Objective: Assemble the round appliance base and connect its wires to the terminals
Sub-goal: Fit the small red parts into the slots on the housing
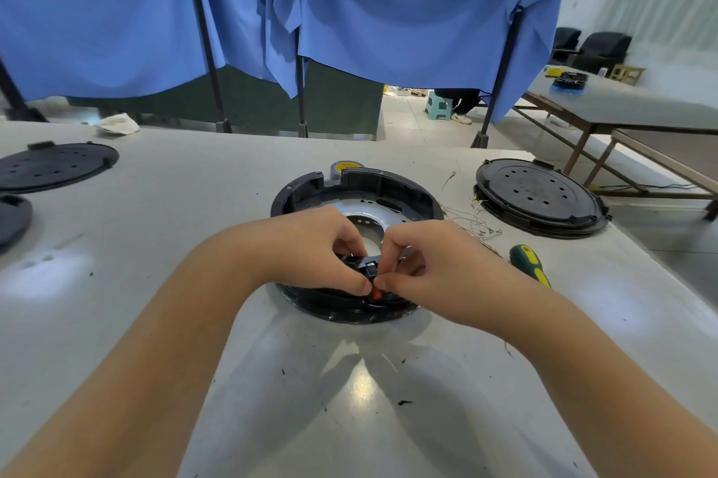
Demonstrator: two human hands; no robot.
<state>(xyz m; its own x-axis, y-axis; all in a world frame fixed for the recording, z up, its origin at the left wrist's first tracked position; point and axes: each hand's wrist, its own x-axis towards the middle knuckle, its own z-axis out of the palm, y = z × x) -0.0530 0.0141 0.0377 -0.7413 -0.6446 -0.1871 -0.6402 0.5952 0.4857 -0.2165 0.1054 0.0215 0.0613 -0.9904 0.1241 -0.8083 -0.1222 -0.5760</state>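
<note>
A round black appliance base with a silver metal plate inside sits in the middle of the white table. My left hand and my right hand meet over its near rim. Both pinch at a small black terminal block with a red connector just below the fingertips. Which hand holds which piece is partly hidden by the fingers. Thin white wires trail out from the base's right side.
A green-and-yellow screwdriver lies right of my right hand. A black round cover lies at the right, another cover at the far left. Blue curtains hang behind the table; a second table stands to the right.
</note>
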